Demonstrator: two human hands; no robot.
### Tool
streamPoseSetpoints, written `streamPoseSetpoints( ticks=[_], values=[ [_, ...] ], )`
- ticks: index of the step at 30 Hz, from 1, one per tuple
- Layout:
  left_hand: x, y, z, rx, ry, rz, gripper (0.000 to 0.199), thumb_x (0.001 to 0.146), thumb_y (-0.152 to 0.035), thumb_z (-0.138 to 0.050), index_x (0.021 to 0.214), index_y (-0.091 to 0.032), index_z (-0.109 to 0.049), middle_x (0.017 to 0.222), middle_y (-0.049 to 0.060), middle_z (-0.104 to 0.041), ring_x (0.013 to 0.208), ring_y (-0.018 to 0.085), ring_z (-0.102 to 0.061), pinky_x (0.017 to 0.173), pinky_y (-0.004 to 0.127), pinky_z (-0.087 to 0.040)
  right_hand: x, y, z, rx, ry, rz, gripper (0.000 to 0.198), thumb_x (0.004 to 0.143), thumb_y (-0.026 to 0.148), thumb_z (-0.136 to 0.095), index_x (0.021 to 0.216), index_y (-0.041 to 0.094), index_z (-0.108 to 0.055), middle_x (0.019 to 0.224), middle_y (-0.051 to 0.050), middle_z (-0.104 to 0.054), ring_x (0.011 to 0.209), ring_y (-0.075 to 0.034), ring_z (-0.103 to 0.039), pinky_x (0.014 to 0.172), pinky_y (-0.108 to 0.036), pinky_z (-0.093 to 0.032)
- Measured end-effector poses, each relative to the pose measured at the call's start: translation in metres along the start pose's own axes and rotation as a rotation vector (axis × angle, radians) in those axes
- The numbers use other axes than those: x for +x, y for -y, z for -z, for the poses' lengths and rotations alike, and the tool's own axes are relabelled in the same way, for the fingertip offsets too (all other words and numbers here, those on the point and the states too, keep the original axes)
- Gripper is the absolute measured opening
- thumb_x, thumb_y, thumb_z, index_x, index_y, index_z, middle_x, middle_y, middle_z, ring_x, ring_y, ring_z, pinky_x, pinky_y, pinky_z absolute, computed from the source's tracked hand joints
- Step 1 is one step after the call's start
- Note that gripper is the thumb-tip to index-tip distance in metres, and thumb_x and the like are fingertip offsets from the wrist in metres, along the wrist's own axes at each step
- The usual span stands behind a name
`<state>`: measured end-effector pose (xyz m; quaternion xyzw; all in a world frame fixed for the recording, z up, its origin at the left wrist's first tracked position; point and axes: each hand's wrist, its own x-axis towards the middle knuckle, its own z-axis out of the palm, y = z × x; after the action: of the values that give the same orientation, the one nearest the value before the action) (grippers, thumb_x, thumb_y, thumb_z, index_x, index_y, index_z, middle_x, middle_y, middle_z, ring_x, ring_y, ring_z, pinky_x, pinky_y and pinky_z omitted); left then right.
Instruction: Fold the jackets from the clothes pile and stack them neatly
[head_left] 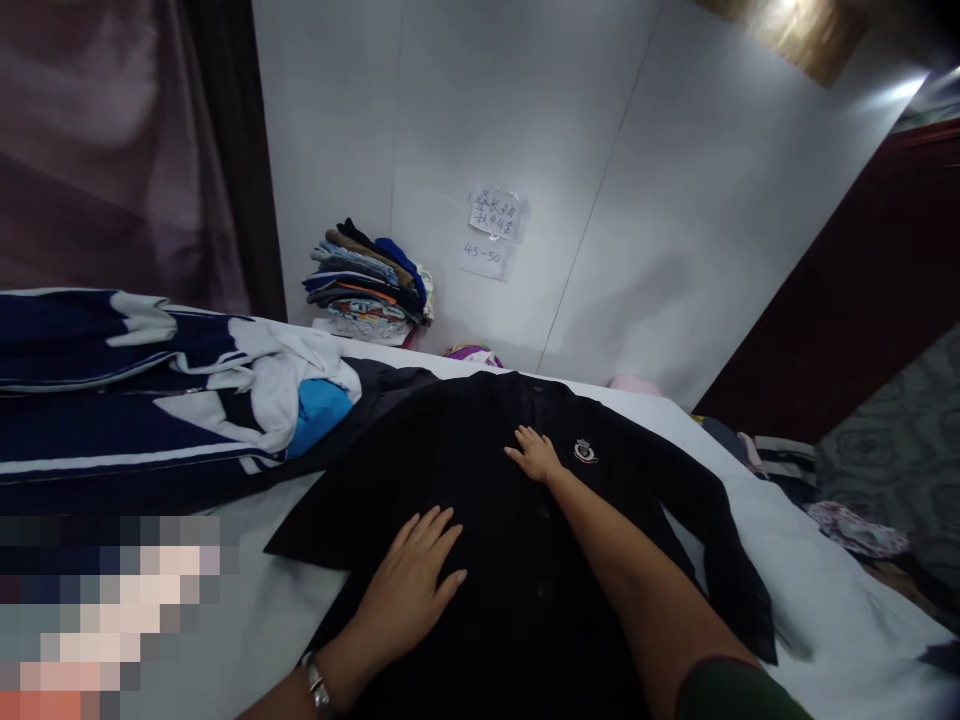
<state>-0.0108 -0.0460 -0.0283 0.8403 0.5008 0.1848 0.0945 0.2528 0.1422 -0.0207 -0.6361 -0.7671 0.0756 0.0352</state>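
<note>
Black button-front jacket (510, 570): we see it spread front-up on the white surface (802, 570), near centre | our left hand (416, 565): released, palm-down on its left side | our right hand (535, 457): released, resting farther up, left of the crest badge (585, 452) | folded-clothes stack (367, 285): far left
</note>
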Motion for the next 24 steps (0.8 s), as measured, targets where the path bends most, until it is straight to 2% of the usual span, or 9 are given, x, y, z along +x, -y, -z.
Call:
streamPoseSetpoints(
  ticks=[3,8,11,13,15,18,21,24],
  values=[
    [0.001,-0.001,0.001,0.007,0.019,0.014,0.051,0.089,-0.045,-0.045,0.135,-0.023,-0.050,0.148,0.006,-0.041,0.138,0.026,-0.032,0.114,0.050,-0.025,-0.003,0.003,0.003,0.021,0.009,0.014,0.064,0.093,0.056,-0.034,0.145,0.017,-0.033,0.154,-0.009,-0.024,0.144,-0.022,-0.016,0.114,-0.047,-0.012],
    [0.002,0.002,-0.002,-0.004,-0.020,-0.002,0.050,0.088,-0.046,-0.046,0.132,-0.023,-0.052,0.146,0.005,-0.043,0.137,0.026,-0.034,0.114,0.049,-0.026,-0.012,0.004,0.002,0.141,-0.084,-0.025,0.059,0.093,0.053,-0.038,0.142,0.020,-0.038,0.154,-0.010,-0.027,0.143,-0.023,-0.016,0.114,-0.049,-0.008],
    [0.003,0.002,-0.002,-0.001,-0.015,0.001,0.051,0.088,-0.048,-0.045,0.132,-0.024,-0.052,0.146,0.005,-0.043,0.137,0.025,-0.034,0.114,0.049,-0.026,-0.017,-0.001,0.007,0.255,-0.074,-0.050,0.057,0.092,0.053,-0.039,0.139,0.021,-0.043,0.152,-0.009,-0.031,0.142,-0.022,-0.021,0.114,-0.046,-0.014],
    [0.004,0.002,-0.001,0.005,-0.002,0.008,0.052,0.088,-0.048,-0.044,0.133,-0.024,-0.052,0.146,0.005,-0.042,0.138,0.025,-0.033,0.114,0.049,-0.025,-0.025,-0.011,0.015,0.264,-0.130,-0.053,0.053,0.093,0.049,-0.040,0.138,0.021,-0.045,0.150,-0.008,-0.035,0.142,-0.020,-0.023,0.113,-0.043,-0.018],
    [0.004,0.002,0.000,0.009,0.007,0.012,0.053,0.088,-0.048,-0.044,0.134,-0.023,-0.051,0.147,0.005,-0.042,0.138,0.025,-0.032,0.114,0.049,-0.025,-0.040,-0.029,0.026,0.214,-0.229,-0.070,0.046,0.092,0.041,-0.045,0.133,0.021,-0.050,0.147,-0.008,-0.040,0.140,-0.020,-0.026,0.112,-0.043,-0.021],
    [0.005,0.002,0.000,0.003,0.002,0.017,0.053,0.087,-0.049,-0.045,0.133,-0.023,-0.052,0.146,0.006,-0.042,0.138,0.027,-0.033,0.114,0.050,-0.026,-0.080,-0.073,0.047,0.079,-0.384,-0.162,0.040,0.089,0.030,-0.049,0.127,0.020,-0.055,0.144,-0.010,-0.045,0.138,-0.024,-0.031,0.111,-0.049,-0.021],
    [0.006,0.005,-0.002,0.001,-0.014,0.012,0.053,0.087,-0.050,-0.044,0.133,-0.023,-0.053,0.146,0.006,-0.043,0.137,0.027,-0.033,0.113,0.050,-0.027,-0.134,-0.125,0.067,-0.103,-0.556,-0.274,0.043,0.087,0.025,-0.048,0.129,0.016,-0.053,0.145,-0.013,-0.042,0.139,-0.027,-0.028,0.111,-0.052,-0.019],
    [0.008,0.007,-0.005,0.013,-0.019,0.013,0.055,0.087,-0.051,-0.045,0.133,-0.023,-0.053,0.146,0.006,-0.043,0.137,0.027,-0.034,0.114,0.049,-0.026,-0.187,-0.171,0.077,-0.182,-0.647,-0.422,0.053,0.085,0.026,-0.048,0.136,0.012,-0.044,0.146,-0.018,-0.038,0.138,-0.030,-0.030,0.109,-0.049,-0.026]
  ],
)
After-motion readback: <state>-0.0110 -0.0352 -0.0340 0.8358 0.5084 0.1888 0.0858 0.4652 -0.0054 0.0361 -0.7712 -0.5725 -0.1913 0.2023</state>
